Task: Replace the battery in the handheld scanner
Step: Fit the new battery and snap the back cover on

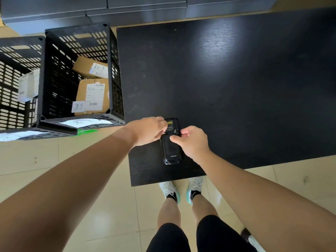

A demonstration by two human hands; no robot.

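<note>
A black handheld scanner lies face down near the front left corner of the black table, its back marked "urovo". My left hand grips the scanner's upper left side, fingers by the yellow-labelled top end. My right hand holds the right side, its thumb pressed on the back cover near the small latch. No loose battery is in sight.
Left of the table stand two black slatted crates on the tiled floor, the nearer one holding cardboard parcels. Dark cabinets run along the far wall. My legs and shoes are at the table's front edge.
</note>
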